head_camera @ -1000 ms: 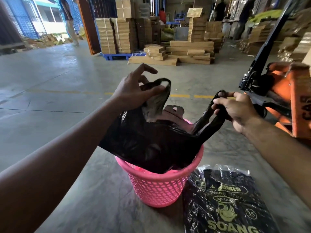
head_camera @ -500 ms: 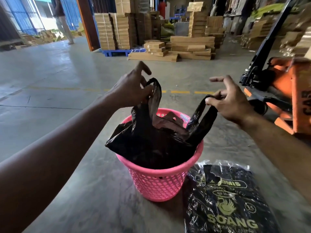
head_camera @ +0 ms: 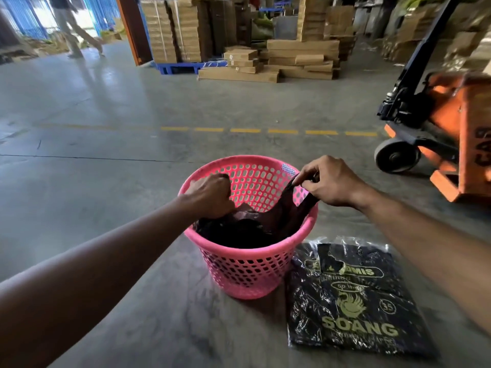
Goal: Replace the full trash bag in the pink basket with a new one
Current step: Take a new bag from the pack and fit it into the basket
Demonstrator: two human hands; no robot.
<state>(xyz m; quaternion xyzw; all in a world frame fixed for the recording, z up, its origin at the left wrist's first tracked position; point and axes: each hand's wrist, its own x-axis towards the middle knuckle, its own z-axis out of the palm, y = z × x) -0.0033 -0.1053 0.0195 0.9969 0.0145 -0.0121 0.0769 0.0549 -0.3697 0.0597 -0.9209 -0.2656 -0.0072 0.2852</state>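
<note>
Black trash bag [head_camera: 247,229] low inside pink basket [head_camera: 249,264], right hand [head_camera: 329,181] fingers pinching its handle, left hand [head_camera: 210,195] fisted, grip hidden.

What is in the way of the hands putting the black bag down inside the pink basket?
Nothing visible. The left hand is pressing the black plastic bag down inside the pink perforated plastic basket, and the right hand holds a bag handle at the rim. The pack of black bags lies beside the basket, on the floor.
</note>
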